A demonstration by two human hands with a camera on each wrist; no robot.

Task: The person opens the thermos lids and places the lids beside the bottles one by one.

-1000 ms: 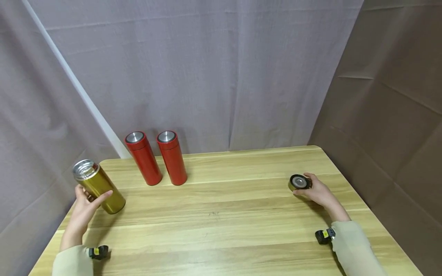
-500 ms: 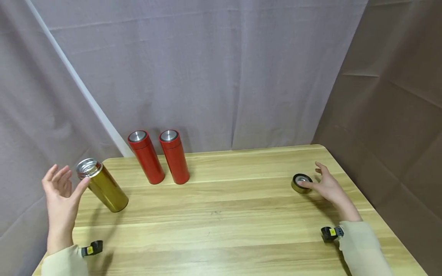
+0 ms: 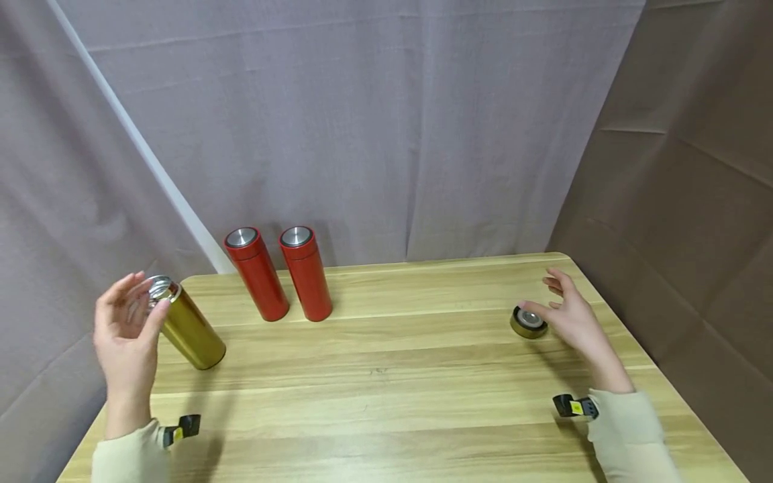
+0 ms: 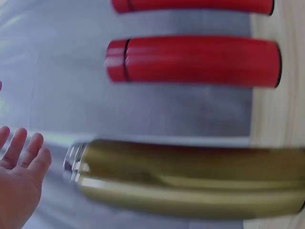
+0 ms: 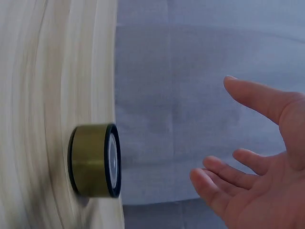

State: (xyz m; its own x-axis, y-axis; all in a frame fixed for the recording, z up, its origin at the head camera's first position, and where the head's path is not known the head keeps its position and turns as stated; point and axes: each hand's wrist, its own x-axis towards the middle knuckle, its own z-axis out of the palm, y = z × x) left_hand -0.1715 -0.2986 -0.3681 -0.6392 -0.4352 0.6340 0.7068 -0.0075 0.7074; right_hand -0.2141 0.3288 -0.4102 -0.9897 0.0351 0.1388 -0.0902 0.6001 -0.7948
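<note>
A gold thermos (image 3: 192,333) without a lid stands upright at the table's left side, its steel neck (image 4: 75,162) bare. My left hand (image 3: 129,335) is raised near its mouth, fingers spread and apart from the body; in the left wrist view a gap shows between the fingertips and the neck. The gold lid (image 3: 528,323) lies on the right of the table with its inner side up. Above it my right hand (image 3: 574,318) hovers with thumb and fingers parted, holding nothing; the right wrist view shows the lid (image 5: 94,161) well away from the fingers.
Two red thermoses (image 3: 258,278) (image 3: 306,278) with steel-topped lids stand side by side behind the gold one, close to the back edge of the wooden table (image 3: 386,382). Grey curtains (image 3: 338,134) hang behind the table, and a brown one (image 3: 670,221) borders the right.
My left hand has let go of the gold thermos and risen beside its mouth. The right hand has released the lid on the table and lifted off it.
</note>
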